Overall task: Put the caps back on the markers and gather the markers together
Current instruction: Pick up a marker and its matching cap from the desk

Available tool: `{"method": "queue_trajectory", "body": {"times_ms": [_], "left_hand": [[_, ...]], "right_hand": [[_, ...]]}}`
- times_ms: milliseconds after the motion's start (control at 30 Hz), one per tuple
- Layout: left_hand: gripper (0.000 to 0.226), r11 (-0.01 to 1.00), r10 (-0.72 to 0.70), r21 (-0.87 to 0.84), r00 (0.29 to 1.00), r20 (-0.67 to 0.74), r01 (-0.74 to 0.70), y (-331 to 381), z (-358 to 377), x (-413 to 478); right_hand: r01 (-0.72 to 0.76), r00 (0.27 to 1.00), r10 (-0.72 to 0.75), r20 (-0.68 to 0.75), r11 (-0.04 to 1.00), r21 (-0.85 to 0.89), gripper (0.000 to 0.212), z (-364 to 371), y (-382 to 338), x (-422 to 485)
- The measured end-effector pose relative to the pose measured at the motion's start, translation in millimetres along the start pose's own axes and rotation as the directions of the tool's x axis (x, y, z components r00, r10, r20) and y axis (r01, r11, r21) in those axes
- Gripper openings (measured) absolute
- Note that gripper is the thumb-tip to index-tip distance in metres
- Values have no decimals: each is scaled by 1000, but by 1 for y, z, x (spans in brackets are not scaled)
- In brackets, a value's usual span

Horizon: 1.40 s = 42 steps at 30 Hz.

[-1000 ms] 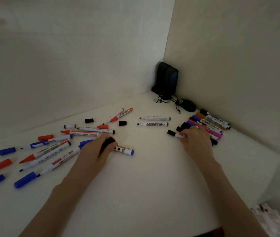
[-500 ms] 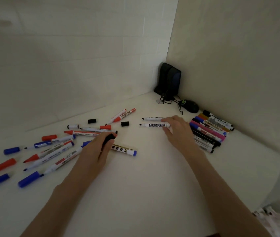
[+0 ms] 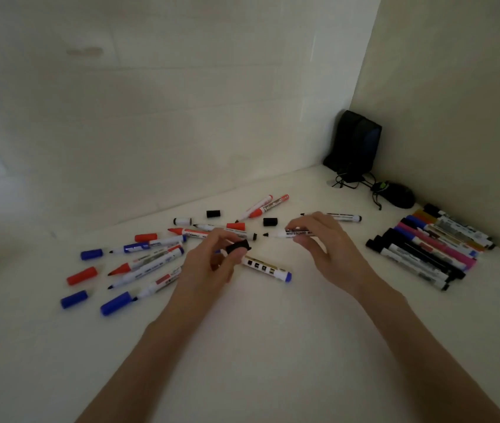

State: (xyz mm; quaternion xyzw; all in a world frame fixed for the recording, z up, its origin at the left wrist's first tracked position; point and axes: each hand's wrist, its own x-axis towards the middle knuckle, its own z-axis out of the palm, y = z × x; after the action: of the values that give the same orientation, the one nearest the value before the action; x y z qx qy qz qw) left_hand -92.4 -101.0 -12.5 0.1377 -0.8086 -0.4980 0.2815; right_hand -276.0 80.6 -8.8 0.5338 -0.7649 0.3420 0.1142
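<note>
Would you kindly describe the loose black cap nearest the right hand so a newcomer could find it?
Start at the row of capped markers by the right wall, then look left past the right hand. The black cap lies just beyond its fingertips, alone on the table, unlike the one pinched in the left hand.

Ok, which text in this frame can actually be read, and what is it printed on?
"WHITEBOARD": on the barrel of the uncapped black marker held in the right hand.
Red marker at the back: printed lettering, too blurred to read.
Capped markers on the right, loose markers on the left: labels too small to read.
</note>
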Motion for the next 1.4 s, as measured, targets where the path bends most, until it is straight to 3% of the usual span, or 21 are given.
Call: {"method": "queue_trajectory", "body": {"times_ms": [433, 833, 1167, 1400], "left_hand": [[10, 1000, -15, 23, 1000, 18, 14, -5, 1, 3], [11, 996, 64, 56, 997, 40, -66, -9, 2, 2], [8, 989, 127, 73, 991, -31, -125, -7, 6, -2], [7, 977, 178, 125, 983, -42, -172, -8, 6, -2]], "right_hand": [[117, 993, -119, -2, 976, -186, 20, 6, -20, -1], [133, 991, -124, 60, 973, -188, 32, 11, -36, -2], [155, 983, -171, -65, 967, -203, 25, 26, -40, -3], [127, 988, -143, -63, 971, -205, 25, 33, -40, -5]]}}
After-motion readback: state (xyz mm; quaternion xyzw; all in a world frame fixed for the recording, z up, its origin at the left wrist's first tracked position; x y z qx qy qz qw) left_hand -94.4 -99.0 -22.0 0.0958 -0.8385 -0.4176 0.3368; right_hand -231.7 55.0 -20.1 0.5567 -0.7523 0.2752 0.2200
